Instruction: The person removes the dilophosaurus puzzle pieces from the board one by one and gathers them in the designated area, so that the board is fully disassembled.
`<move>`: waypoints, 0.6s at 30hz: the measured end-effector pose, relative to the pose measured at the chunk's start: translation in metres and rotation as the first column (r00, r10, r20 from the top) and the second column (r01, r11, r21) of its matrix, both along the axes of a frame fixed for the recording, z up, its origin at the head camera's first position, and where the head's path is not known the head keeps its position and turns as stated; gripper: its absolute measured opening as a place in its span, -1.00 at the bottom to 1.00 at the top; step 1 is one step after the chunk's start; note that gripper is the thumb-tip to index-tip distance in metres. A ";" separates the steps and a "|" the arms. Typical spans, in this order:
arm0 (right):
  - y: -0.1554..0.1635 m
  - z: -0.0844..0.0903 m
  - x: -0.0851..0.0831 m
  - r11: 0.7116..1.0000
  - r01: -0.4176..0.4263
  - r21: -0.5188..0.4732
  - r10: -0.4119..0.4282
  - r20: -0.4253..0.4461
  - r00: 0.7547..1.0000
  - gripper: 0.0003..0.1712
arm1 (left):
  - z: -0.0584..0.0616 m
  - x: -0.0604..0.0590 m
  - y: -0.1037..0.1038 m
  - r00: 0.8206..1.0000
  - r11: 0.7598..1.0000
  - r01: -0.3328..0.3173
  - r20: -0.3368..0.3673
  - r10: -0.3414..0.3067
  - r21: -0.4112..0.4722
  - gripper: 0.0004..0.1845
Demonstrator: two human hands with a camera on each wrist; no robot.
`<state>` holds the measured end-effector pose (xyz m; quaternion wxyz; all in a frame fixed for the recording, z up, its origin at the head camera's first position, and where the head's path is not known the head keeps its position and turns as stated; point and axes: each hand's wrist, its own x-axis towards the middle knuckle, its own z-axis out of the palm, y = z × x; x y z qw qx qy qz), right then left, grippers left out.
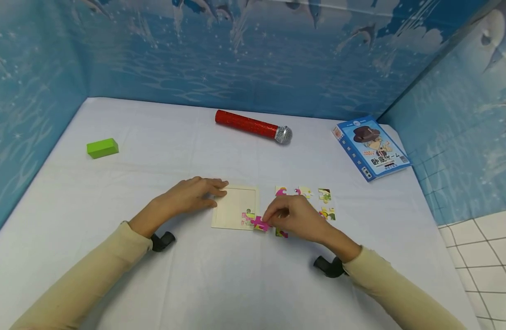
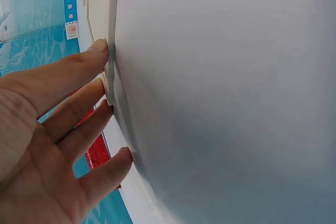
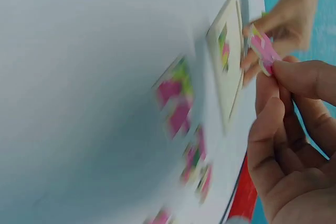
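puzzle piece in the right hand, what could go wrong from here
1. The right hand only pinches the pink puzzle piece at its edge above the puzzle tray; it could slip or seat crooked.
2. The left hand steadies the tray with flat fingers only, so a firm press may slide it.
3. The loose pieces lie right beside that hand and could be knocked.

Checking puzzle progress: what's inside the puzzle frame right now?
One placed piece sits in the puzzle frame near its lower right corner; the rest is bare. The right hand pinches a pink piece at that corner, hiding the edge.
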<state>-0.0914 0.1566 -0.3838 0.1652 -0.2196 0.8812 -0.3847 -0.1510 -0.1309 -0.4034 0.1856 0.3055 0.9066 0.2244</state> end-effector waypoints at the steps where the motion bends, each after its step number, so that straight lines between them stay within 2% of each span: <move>1: 0.008 0.001 0.002 1.000 0.013 0.008 -0.013 0.013 1.000 -0.81 | 0.000 0.000 0.000 1.000 1.000 -0.001 -0.001 0.001 0.000 -0.53; 11: 0.075 0.000 0.014 0.984 0.115 0.133 -0.130 0.108 0.986 -0.82 | -0.001 0.000 0.001 1.000 1.000 -0.006 -0.006 0.006 -0.017 -0.52; 18: 0.088 -0.013 0.012 0.984 0.103 0.145 -0.122 0.127 0.984 -0.85 | 0.000 0.001 0.002 1.000 1.000 -0.011 0.003 0.011 -0.013 -0.51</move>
